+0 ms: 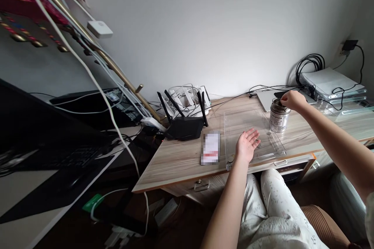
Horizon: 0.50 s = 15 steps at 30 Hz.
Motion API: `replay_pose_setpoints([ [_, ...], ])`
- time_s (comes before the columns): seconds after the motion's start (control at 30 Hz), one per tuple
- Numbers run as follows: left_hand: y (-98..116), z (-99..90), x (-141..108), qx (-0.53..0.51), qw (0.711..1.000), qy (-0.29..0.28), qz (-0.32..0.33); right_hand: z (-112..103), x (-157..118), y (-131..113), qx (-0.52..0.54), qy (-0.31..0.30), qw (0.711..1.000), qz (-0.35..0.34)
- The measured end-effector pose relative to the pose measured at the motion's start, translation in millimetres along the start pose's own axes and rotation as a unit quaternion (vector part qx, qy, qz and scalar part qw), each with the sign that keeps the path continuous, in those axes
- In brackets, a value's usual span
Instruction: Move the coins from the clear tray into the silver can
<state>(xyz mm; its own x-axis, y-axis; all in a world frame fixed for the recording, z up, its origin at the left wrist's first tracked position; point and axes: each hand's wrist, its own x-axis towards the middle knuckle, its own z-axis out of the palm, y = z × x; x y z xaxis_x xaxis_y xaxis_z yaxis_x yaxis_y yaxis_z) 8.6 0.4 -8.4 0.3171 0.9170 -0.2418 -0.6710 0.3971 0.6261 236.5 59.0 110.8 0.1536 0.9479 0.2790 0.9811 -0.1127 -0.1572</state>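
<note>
Head view: tin (279, 118) label unreadable, card (210, 148) blurred.

No text, brand or number can be read anywhere; the tin can (279, 116) right of centre carries a printed label, too small and blurred to make out; the flat card (210, 147) at centre on the desk (175, 159) is pixelated, its red and white print illegible.

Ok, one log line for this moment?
left hand: open, flat on clear tray | right hand: fingers at top of tin can | router: left of tray
</note>
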Motion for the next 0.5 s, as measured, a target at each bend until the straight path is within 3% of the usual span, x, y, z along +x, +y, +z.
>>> replay_pose_setpoints([
  [0.1, 0, 1.4, -1, 0.011, 1.000, 0.012, 0.009, -1, 6, 2, -0.025, -0.035, 0.999, 0.009],
  [0.2, 6, 0.4, -3, 0.052, 0.997, 0.035, 0.054, -4, -8, -12, -0.025, 0.025, 0.999, -0.008],
  [0.27, 12, -1.3, -1, 0.128, 0.984, 0.059, 0.111, 2, -26, -25, -0.011, 0.059, 0.996, -0.065],
  [0.37, 18, -1.9, 9, 0.266, 0.949, 0.050, 0.159, 30, -55, -44, -0.034, -0.023, 0.976, -0.212],
  [0.43, 14, 1.0, 18, 0.319, 0.937, 0.010, 0.143, 58, -72, -53, -0.085, -0.090, 0.947, -0.296],
  [0.5, 5, 5.3, 25, 0.325, 0.938, -0.013, 0.121, 84, -83, -57, -0.137, -0.117, 0.928, -0.326],
])
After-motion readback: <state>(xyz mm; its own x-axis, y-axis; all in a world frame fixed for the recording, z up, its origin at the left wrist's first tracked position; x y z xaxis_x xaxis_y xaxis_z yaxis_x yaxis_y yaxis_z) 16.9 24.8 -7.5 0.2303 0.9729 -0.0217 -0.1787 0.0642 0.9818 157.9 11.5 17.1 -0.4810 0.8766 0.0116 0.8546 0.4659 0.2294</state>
